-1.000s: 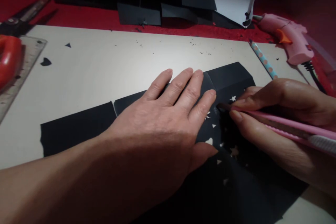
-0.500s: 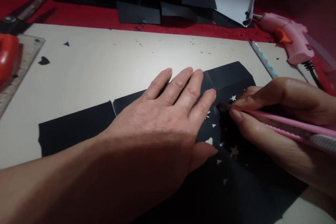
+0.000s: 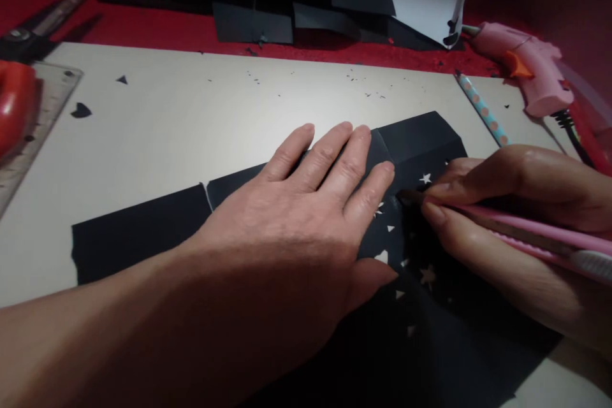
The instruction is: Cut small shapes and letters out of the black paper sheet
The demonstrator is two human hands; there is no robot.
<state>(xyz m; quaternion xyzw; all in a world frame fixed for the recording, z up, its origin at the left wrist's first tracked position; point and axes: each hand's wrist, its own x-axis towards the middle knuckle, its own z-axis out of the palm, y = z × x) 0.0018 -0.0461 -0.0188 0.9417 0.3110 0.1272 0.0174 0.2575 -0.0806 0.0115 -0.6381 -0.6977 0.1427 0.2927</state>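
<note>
The left hand [image 3: 296,217] lies flat, fingers spread, pinning a black paper sheet [image 3: 143,229] to the pale worktop [image 3: 191,121]. The right hand [image 3: 516,217] has a closed grip on a pink craft knife [image 3: 526,233], its tip touching the paper beside small star cutouts [image 3: 424,178]. Firm pressure and fingers clear of the blade would likely keep cuts clean

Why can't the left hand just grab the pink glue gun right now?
Probably it can't easily: the left hand lies flat on the black paper, and the right hand with the pink knife sits between it and the glue gun.
</note>
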